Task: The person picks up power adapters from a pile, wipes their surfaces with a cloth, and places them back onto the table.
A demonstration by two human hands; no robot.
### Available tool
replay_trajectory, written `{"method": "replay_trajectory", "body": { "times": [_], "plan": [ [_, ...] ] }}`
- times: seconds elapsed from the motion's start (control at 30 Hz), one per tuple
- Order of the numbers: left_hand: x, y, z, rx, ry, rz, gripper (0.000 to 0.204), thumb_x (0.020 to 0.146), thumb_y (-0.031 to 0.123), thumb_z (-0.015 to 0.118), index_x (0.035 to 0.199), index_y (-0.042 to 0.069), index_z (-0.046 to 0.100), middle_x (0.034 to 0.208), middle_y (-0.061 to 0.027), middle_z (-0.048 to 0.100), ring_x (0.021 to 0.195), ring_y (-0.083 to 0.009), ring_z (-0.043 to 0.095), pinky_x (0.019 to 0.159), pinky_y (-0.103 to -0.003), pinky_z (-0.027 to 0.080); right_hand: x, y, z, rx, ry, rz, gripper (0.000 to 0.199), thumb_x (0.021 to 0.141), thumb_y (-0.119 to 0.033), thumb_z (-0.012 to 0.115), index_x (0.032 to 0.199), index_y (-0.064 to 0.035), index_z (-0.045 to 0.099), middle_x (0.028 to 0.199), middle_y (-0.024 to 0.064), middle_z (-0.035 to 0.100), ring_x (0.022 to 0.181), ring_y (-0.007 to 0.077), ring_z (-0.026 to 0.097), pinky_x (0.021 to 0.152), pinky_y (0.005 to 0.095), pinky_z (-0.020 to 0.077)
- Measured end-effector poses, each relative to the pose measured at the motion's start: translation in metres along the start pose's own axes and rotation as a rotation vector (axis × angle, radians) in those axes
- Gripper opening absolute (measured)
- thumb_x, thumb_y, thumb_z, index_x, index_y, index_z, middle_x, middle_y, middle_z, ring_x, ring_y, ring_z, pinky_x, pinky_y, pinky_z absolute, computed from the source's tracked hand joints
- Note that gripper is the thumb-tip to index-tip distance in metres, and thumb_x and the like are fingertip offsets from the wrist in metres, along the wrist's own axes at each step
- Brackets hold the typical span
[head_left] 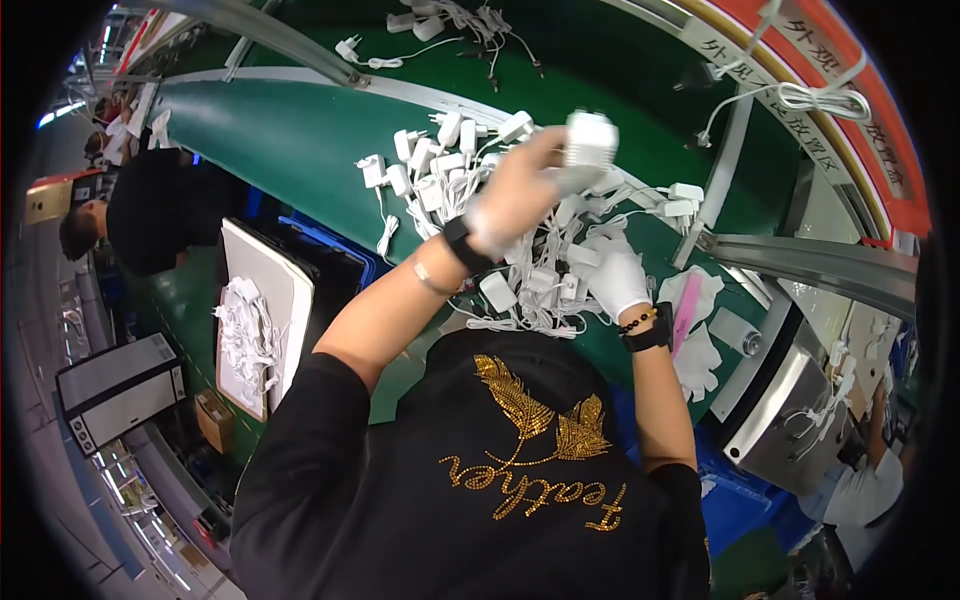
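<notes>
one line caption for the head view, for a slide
Left hand lifts a white charger above a charger pile; right hand rests in it.

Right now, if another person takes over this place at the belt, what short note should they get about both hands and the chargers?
Left hand: gloved, raised above the belt, grip closed on one white charger.
Right hand: gloved, down in the pile of chargers; whether its grip holds one cannot be seen.
Things: the pile of white chargers with tangled cords lies on the green belt; a few more lie further up the belt. A tray of cords sits to the left.
Done: one charger lifted out.
Left: the pile still on the belt.
</notes>
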State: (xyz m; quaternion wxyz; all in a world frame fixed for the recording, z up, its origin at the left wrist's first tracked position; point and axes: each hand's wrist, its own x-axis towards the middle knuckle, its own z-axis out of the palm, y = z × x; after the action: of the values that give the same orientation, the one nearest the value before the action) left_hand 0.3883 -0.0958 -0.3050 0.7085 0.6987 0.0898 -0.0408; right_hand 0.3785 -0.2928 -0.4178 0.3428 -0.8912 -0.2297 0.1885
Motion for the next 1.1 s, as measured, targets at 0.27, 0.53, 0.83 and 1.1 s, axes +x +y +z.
{"method": "replay_trajectory", "body": {
  "times": [0.27, 0.53, 0.83, 1.1],
  "plan": [
    [0.057, -0.084, 0.042, 0.669, -0.33, -0.021, 0.045, 0.086, 0.031, 0.068, 0.123, 0.006, 0.063, 0.108, -0.0171, 0.066, 0.101, -0.0265, 0.064, 0.088, -0.033, 0.051, -0.019, -0.027, -0.001, -0.02, 0.009, 0.106, 0.037, 0.074, -0.02, 0.074, 0.105, -0.0019, 0.066, 0.116, 0.023, 0.059, 0.106, 0.0384, 0.059, 0.09, 0.0434, 0.0493],
    [0.013, -0.068, -0.035, 0.885, 0.063, -0.081, 0.048, 0.089, 0.038, 0.06, 0.126, 0.007, 0.06, 0.102, -0.0162, 0.069, 0.089, -0.0315, 0.068, 0.083, -0.038, 0.053, -0.03, -0.031, -0.011, -0.069, 0.353, 0.133, 0.032, 0.082, -0.023, 0.066, 0.111, -0.0074, 0.063, 0.107, 0.0232, 0.063, 0.103, 0.0371, 0.061, 0.086, 0.0437, 0.0503],
    [0.043, -0.08, 0.0, 1.287, -0.048, -0.243, 0.04, 0.088, 0.033, 0.056, 0.116, 0.005, 0.064, 0.1, -0.0194, 0.071, 0.097, -0.0318, 0.069, 0.083, -0.04, 0.053, -0.039, -0.031, 0.028, -0.303, -0.23, 0.166, 0.033, 0.086, -0.032, 0.059, 0.116, -0.0187, 0.059, 0.082, 0.0146, 0.069, 0.077, 0.037, 0.067, 0.069, 0.0479, 0.0524],
    [0.091, -0.122, -0.015, 1.594, -0.247, -0.203, 0.036, 0.086, 0.02, 0.053, 0.112, -0.003, 0.065, 0.112, -0.0248, 0.066, 0.105, -0.0359, 0.065, 0.09, -0.044, 0.051, -0.058, -0.039, 0.0, -0.221, 0.306, -0.243, 0.021, 0.083, -0.02, 0.059, 0.104, -0.0179, 0.065, 0.079, 0.0095, 0.064, 0.073, 0.0305, 0.065, 0.063, 0.0416, 0.0521]
  ]
}}
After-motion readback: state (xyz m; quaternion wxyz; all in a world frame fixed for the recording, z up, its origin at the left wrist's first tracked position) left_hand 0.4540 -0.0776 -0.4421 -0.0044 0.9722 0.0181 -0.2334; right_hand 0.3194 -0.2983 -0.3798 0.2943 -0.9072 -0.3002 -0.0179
